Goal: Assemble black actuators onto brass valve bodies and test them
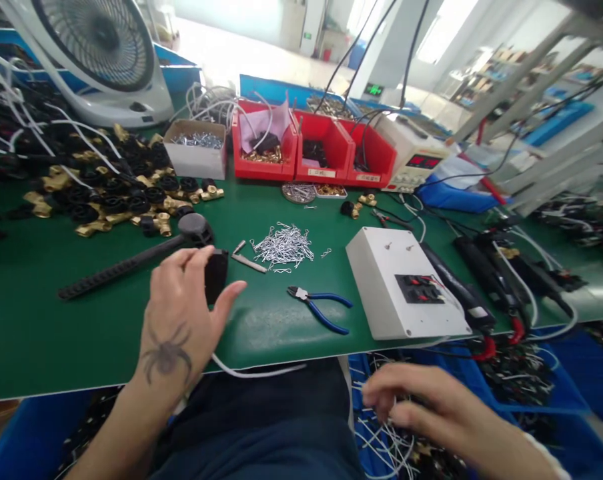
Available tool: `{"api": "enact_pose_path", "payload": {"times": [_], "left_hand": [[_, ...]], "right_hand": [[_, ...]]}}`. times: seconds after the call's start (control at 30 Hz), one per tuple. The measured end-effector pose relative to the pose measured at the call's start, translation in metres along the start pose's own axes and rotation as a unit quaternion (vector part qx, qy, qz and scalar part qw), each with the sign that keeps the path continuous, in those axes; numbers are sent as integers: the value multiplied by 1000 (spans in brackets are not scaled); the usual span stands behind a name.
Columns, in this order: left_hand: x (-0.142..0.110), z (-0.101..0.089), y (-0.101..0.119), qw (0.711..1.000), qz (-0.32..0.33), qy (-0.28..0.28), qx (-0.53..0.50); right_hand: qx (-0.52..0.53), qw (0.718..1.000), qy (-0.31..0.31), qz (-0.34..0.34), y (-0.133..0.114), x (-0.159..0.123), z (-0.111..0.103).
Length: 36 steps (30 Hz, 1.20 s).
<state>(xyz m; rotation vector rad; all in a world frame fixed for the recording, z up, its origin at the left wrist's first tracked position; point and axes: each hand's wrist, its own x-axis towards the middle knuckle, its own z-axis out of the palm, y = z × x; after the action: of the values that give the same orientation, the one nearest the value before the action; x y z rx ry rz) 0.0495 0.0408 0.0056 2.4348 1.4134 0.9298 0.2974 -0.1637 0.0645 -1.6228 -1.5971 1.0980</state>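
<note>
My left hand (181,307) is closed around a black block-shaped part (216,275) just above the green bench. From beneath that hand a white cable (256,373) trails over the bench's front edge. Past the front edge, my right hand (426,400) hovers above a blue bin (359,373) of white-wired parts, its fingers loosely bent and apart from the thumb, with nothing visible in them. Blue-handled cutting pliers (321,307) lie between the hands. Beyond them sit a pile of small metal clips (284,247) and a bent metal rod (249,261). A black-headed mallet (141,263) lies left of the block.
A grey-white box with terminals (409,283) stands at right, near black handles with cables (456,287). Brass valves with black caps (116,193) are heaped at left below a fan (101,53). Red bins (266,170), a carton of screws (196,157) and a power supply (411,150) line the back.
</note>
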Motion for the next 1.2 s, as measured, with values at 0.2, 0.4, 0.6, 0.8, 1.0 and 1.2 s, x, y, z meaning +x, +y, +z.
{"api": "enact_pose_path", "payload": {"times": [0.2,0.4,0.6,0.8,1.0,1.2], "left_hand": [[15,19,-23,989,-123,-74,21],[4,19,-24,994,21,-83,-74],[-11,17,-8,980,101,-148,-88],[-20,7,-5,971,-21,-205,-118],[-35,3,10,953,1,-230,-195],[-36,-9,23,941,74,-134,-301]], "right_hand": [[-196,876,440,32,16,59,-82],[-214,887,399,92,48,101,-105],[-253,881,380,126,48,101,-98],[-300,863,393,108,47,102,-102],[-220,815,527,-96,25,79,-47],[138,970,166,-108,9,73,56]]}}
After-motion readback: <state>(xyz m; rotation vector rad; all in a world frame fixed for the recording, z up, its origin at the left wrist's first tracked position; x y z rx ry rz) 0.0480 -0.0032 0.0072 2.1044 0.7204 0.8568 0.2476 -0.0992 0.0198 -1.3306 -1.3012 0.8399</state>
